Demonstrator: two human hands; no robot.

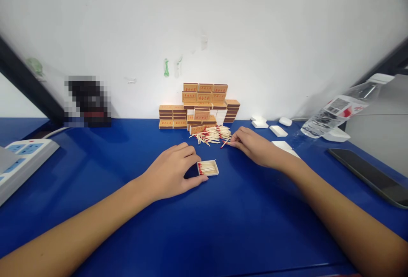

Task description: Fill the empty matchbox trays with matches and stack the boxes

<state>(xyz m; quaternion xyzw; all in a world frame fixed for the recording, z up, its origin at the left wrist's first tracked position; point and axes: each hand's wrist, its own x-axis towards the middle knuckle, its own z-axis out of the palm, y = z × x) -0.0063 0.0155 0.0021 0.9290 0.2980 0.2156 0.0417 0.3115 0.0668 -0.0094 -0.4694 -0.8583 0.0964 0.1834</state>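
My left hand (174, 170) grips the left end of a small white matchbox tray (218, 170) lying on the blue table. Inside the tray lie several red-tipped matches (208, 168), side by side with most heads to the left. At the right edge of a loose match pile (210, 135), my right hand (251, 144) pinches at least one match (225, 142) between thumb and fingers. Behind the pile, yellow and brown matchboxes (204, 97) are stacked against the wall.
White paper trays (278, 131) lie to the right of the pile. Farther right are a tilted water bottle (341, 109) and a phone (372, 175). A power strip (25, 158) sits at the left, and a blurred dark object (89, 100) stands by the wall.
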